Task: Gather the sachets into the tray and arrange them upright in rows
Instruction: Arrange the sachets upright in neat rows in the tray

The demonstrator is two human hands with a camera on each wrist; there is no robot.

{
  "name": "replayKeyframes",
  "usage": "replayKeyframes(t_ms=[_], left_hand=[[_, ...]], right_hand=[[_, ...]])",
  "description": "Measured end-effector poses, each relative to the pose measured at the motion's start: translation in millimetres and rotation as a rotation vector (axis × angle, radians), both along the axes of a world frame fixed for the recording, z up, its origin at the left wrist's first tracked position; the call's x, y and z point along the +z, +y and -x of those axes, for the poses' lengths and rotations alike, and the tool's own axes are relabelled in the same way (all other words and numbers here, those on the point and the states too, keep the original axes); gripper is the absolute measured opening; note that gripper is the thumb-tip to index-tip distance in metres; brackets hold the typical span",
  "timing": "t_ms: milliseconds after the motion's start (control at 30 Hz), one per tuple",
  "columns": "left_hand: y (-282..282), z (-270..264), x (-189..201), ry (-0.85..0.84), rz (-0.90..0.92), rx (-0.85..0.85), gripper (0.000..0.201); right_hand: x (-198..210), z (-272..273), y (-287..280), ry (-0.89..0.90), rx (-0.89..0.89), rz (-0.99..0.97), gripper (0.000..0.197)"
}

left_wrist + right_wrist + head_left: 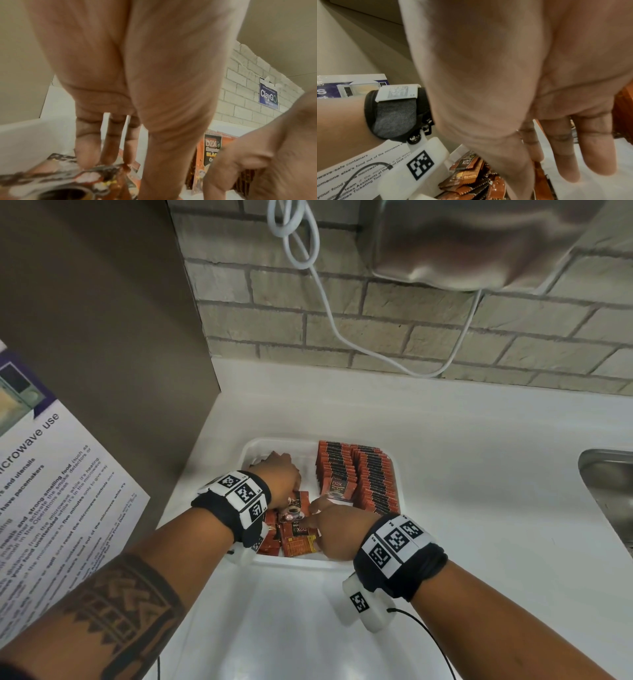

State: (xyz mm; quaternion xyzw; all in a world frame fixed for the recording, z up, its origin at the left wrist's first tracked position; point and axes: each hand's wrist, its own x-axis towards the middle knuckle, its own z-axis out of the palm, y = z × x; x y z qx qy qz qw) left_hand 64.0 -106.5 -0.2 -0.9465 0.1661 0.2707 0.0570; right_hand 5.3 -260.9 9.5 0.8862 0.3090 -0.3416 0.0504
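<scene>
A white tray [254,445] sits on the white counter. Two rows of upright orange sachets [356,477] fill its right side, and the front of one row shows in the left wrist view [212,148]. Loose sachets [296,537] lie jumbled in the near-left corner [471,180]. My left hand [275,472] reaches down into the tray's left part. Its fingers [87,148] and thumb close round a few sachets [68,180]. My right hand [313,513] rests at the pile's right edge. Its thumb and forefinger touch the loose sachets and the other fingers [597,148] hang straight.
A steel sink [609,494] is set into the counter at the right. A white cable [329,313] hangs down the brick wall behind the tray. A brown panel [102,337] with a microwave-use notice [51,491] stands close on the left.
</scene>
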Motion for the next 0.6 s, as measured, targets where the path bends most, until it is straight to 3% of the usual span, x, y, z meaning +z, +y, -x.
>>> replayKeyframes(t_ms=[167, 367, 600], left_hand=[[1.8, 1.1, -1.0, 0.038, 0.121, 0.076, 0.038], [-2.2, 6.9, 1.3, 0.120, 0.154, 0.058, 0.060], [-3.9, 11.2, 4.3, 0.202, 0.181, 0.088, 0.052]], right_hand=[[-1.9, -1.1, -1.1, 0.011, -0.045, -0.071, 0.042], [0.3, -0.8, -4.5, 0.037, -0.075, -0.112, 0.037], [17.0, -4.0, -5.5, 0.044, -0.054, -0.056, 0.035]])
